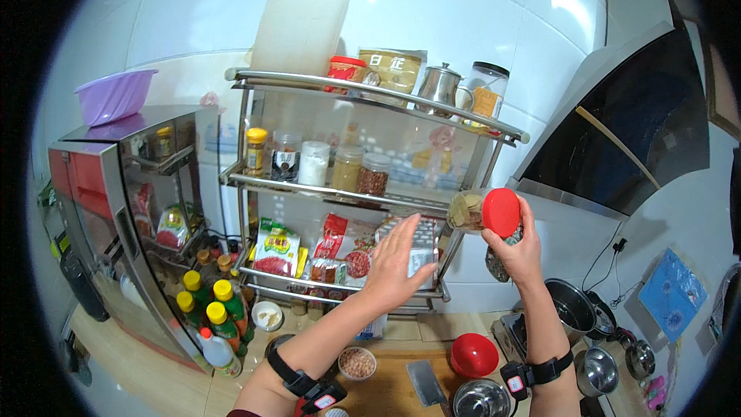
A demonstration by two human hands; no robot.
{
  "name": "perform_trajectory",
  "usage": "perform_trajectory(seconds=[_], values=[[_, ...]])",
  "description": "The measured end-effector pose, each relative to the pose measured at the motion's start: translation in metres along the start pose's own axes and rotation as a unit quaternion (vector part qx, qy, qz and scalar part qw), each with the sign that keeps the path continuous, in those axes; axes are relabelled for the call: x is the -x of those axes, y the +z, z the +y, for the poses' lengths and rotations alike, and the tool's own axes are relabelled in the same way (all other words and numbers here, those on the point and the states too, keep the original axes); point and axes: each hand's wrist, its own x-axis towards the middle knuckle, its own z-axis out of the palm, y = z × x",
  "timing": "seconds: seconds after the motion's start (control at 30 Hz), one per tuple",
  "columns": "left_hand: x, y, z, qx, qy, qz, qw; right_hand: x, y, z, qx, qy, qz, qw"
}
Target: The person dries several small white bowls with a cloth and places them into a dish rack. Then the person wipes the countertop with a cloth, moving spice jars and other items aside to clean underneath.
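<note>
My right hand (518, 249) grips a clear jar of dried leaves (466, 211) by its red lid (501, 212). The jar is tilted, its body pointing left beside the right end of a metal shelf rack (393, 200). A dark, mottled item (498, 263) shows under the same hand; I cannot tell what it is. My left hand (396, 266) holds nothing, fingers raised and thumb apart, in front of the rack's lower shelf. Behind it are a silver-patterned packet (425, 243) and a red-and-clear food bag (341, 237). Further left stands a green-and-white spice packet (278, 249).
Spice jars (314, 163) line the middle shelf; a plastic jug (301, 26) and a metal pot (440, 87) stand on top. Below are a cutting board (388, 397), a cleaver (425, 382), a red bowl (474, 355) and yellow-capped bottles (223, 301). A range hood (625, 127) juts out at right.
</note>
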Motion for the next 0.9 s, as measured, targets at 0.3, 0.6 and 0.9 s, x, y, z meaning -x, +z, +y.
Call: perform_trajectory(seconds=[0.3, 0.6, 0.9], values=[[-0.016, -0.005, -0.048, -0.064, -0.03, -0.02, 0.997, -0.05, 0.011, 0.068, 0.089, 0.029, 0.053, 0.994], [-0.043, 0.011, -0.052, -0.079, -0.025, -0.042, 0.996, -0.075, 0.034, 0.088, 0.167, 0.05, -0.013, 0.985], [-0.057, 0.037, -0.047, -0.165, -0.062, -0.099, 0.979, -0.101, 0.041, 0.107, 0.118, 0.05, -0.109, 0.986]])
